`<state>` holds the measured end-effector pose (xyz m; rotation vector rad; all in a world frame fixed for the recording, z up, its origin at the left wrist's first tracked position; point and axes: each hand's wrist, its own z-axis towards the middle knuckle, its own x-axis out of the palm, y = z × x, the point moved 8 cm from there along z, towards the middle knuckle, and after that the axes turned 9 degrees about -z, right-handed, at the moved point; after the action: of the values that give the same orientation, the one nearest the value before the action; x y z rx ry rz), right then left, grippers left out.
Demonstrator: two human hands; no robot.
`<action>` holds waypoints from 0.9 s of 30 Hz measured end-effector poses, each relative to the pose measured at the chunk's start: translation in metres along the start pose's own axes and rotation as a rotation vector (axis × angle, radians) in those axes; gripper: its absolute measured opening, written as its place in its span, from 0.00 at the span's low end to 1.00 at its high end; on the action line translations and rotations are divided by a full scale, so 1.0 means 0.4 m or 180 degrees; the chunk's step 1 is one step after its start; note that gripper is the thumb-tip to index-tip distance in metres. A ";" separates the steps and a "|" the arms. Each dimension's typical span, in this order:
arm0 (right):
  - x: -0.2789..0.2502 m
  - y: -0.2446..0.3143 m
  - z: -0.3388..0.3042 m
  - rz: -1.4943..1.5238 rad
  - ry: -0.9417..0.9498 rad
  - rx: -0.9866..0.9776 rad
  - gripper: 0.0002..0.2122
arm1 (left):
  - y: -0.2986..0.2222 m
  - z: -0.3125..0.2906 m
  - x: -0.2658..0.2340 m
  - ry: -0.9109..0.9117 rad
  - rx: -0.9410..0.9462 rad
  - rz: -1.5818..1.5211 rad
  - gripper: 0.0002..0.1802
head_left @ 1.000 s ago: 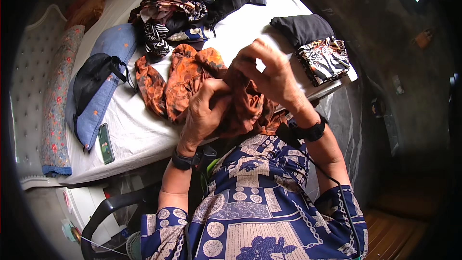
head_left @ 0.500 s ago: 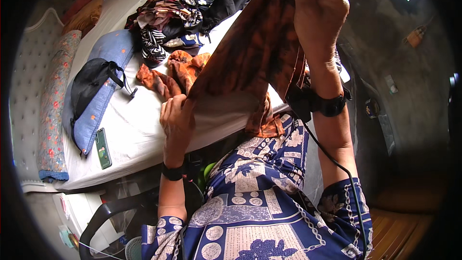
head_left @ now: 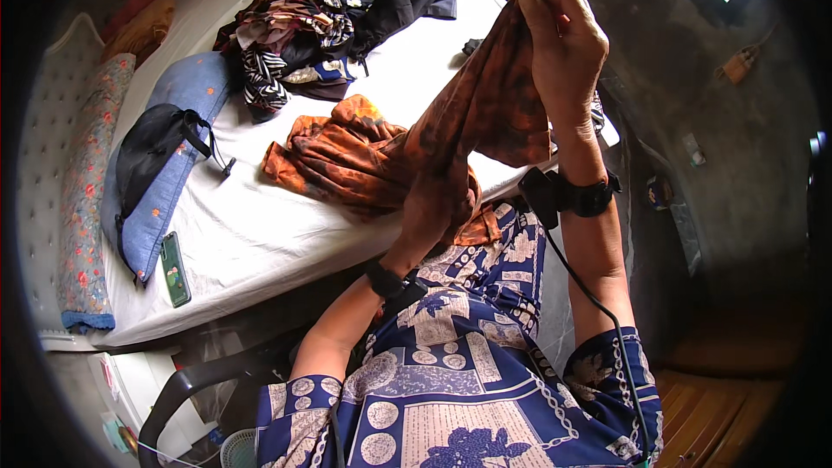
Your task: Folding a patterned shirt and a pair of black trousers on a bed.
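An orange-brown tie-dyed garment (head_left: pixel 347 160) lies partly bunched on the bed's near edge and rises to my right hand (head_left: pixel 568 43). That hand is raised, its fingers pinching a top corner of the cloth. My left hand (head_left: pixel 427 212) is low at the middle, against the garment; folds cover its fingers, so their grip cannot be seen. One end of the cloth hangs over my lap near the bed edge. Both wrists wear black bands.
On the white-sheeted bed (head_left: pixel 234 217) lie a heap of dark and patterned clothes (head_left: pixel 325 22), a blue pillow (head_left: pixel 173 156) with a black bag (head_left: pixel 152 152), a floral bolster (head_left: pixel 87 191) and a phone (head_left: pixel 175 269). A black chair arm (head_left: pixel 165 394) stands at lower left.
My left hand has moved right and in against the cloth. My right hand has come down slightly. The stretched garment now hangs in folds, with more of it on the bed.
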<state>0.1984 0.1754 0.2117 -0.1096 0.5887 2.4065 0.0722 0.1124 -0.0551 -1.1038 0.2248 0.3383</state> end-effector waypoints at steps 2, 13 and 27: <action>-0.008 -0.036 -0.001 0.0155 -0.0037 0.0275 0.05 | -0.031 -0.018 0.025 0.0002 0.0406 0.0018 0.17; -0.077 -0.039 0.049 0.0155 -0.0471 0.0044 0.05 | -0.050 -0.035 0.054 -0.0094 0.0814 0.1289 0.23; -0.136 -0.157 -0.027 0.0771 -0.0700 0.0719 0.03 | -0.269 0.027 -0.703 -0.1049 0.0558 -0.0386 0.13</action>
<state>0.2789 0.1826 0.1900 0.3362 0.8018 2.5165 -0.1478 0.0346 0.1354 -0.8695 -0.1033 0.3790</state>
